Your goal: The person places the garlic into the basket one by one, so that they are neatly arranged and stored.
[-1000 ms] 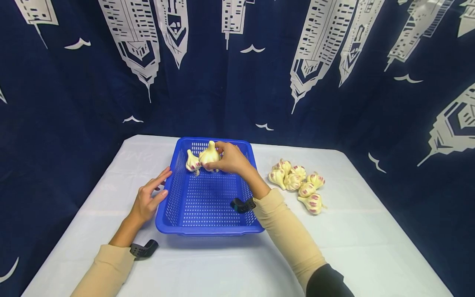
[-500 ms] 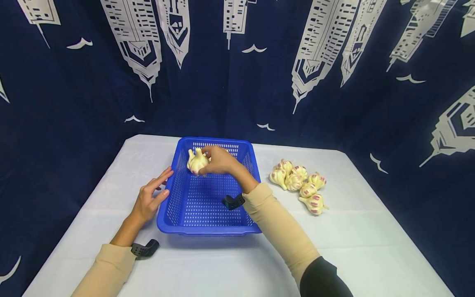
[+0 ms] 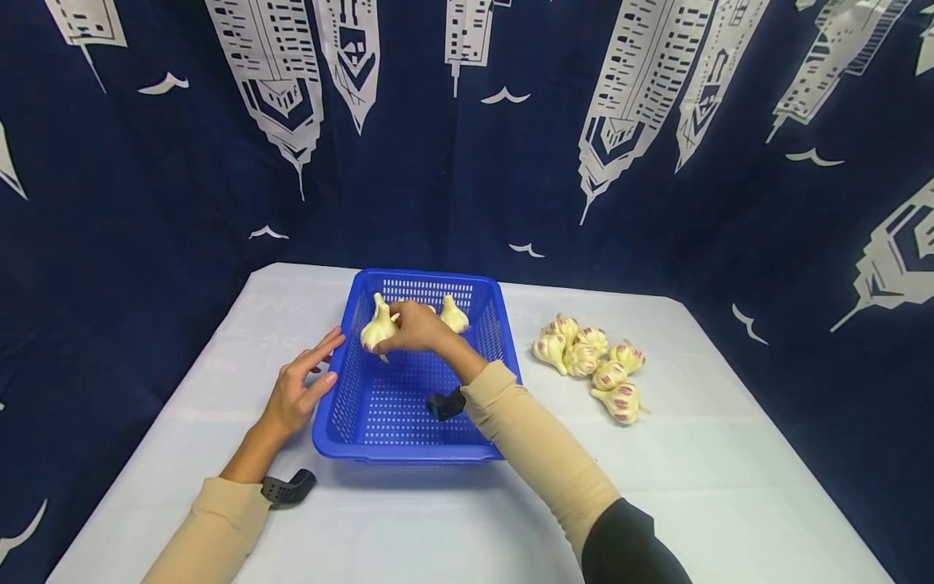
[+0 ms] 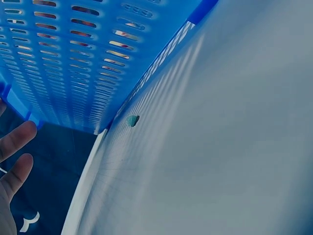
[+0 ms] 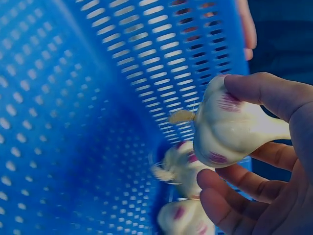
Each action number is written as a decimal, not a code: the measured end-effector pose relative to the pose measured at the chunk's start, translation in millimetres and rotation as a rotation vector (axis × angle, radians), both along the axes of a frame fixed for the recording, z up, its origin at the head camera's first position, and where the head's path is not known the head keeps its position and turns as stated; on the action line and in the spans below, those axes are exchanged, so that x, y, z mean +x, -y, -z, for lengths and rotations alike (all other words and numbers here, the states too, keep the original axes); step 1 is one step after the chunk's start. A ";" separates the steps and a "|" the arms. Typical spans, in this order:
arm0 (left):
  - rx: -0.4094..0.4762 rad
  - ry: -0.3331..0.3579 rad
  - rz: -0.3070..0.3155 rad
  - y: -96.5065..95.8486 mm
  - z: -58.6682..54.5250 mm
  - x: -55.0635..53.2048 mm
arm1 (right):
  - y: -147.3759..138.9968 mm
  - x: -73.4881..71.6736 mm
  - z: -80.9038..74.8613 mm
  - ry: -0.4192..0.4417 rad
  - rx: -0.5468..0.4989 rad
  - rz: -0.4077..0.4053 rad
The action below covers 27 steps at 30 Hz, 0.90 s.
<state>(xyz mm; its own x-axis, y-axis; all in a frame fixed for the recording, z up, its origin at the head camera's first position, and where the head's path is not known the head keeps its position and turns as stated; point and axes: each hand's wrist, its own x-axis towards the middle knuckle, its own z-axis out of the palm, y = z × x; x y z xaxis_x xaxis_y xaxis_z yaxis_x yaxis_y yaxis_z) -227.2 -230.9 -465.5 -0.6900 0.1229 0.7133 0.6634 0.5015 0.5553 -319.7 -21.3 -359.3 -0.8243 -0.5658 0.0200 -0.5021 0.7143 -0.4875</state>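
My right hand (image 3: pixel 422 328) pinches a garlic bulb (image 3: pixel 376 329) between thumb and fingers, over the far left part of a blue plastic basket (image 3: pixel 416 452). In the right wrist view this bulb (image 5: pixel 227 129) shows purple streaks and a tuft of roots. Below it, two more bulbs lie in the basket, the upper garlic bulb (image 5: pixel 186 169) close under the held one. Another garlic bulb (image 3: pixel 454 315) sits at the far right of the basket in the head view. My left hand (image 3: pixel 293 393) rests straight fingertips on the basket's left rim, its thumb beside the wall.
Several garlic bulbs (image 3: pixel 581 359) lie clustered on the white tabletop (image 3: pixel 700 454), right of the basket. A dark blue cloth (image 3: pixel 409 211) with white building prints hangs behind the table. Each wrist wears a black band, the left band (image 3: pixel 289 488) near the table's front.
My right hand has moved left and slightly nearer with the garlic bulb, uncovering a bulb at the basket's far right. My left hand stays at the rim.
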 end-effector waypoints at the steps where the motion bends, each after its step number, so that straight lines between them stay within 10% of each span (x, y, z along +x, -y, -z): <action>1: 0.001 -0.002 0.000 0.1 0.1 -0.1 | 0.6 0.4 2.0 -0.003 0.010 -0.003; 27: 0.018 0.006 0.007 0.2 -0.3 0.0 | 5.8 -3.5 30.5 -0.047 0.190 0.017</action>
<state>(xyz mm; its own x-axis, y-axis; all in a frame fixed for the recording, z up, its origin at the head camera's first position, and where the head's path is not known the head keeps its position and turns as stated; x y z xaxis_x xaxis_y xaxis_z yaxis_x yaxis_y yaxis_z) -227.1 -231.0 -465.2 -0.6931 0.1154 0.7115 0.6639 0.4867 0.5678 -323.2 -27.2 -389.8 -0.8344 -0.5492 -0.0475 -0.5082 0.7998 -0.3195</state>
